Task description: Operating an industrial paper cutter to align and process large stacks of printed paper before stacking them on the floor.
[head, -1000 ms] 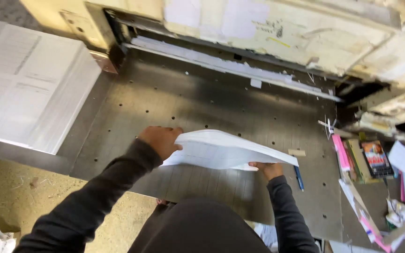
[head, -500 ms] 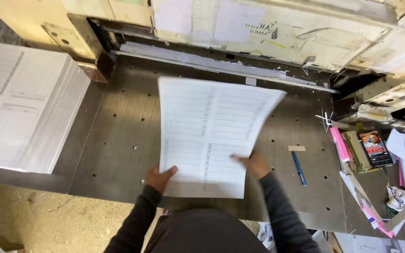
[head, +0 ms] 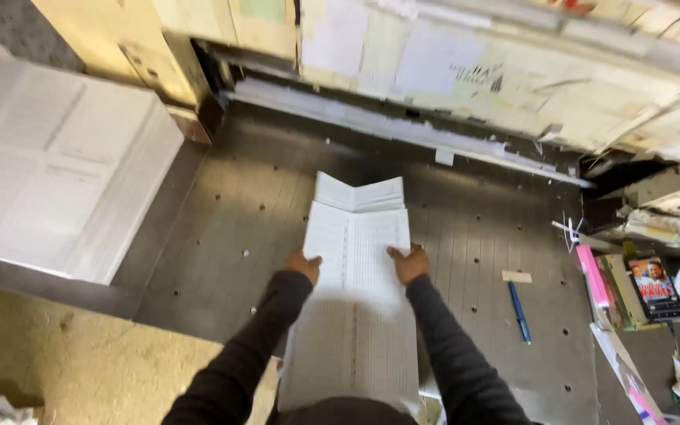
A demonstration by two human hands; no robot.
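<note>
A long white printed paper sheet (head: 356, 260) lies lengthwise on the grey metal cutter table (head: 222, 228), its far end bent up into a shallow V. My left hand (head: 304, 265) grips its left edge and my right hand (head: 408, 262) grips its right edge, about midway along the sheet. Both arms wear black sleeves. The near part of the sheet hangs over the table's front edge toward my body.
A tall stack of white printed sheets (head: 57, 173) sits at the left. The cutter's blade slot and clamp (head: 403, 130) run along the back. A blue pen (head: 519, 311) lies to the right, with a pink ruler (head: 592, 275) and a book (head: 655, 287) beyond.
The sheet, held wide and flat before me half a second ago, is now narrower and lies lengthwise on the table. My hands have moved forward onto its side edges.
</note>
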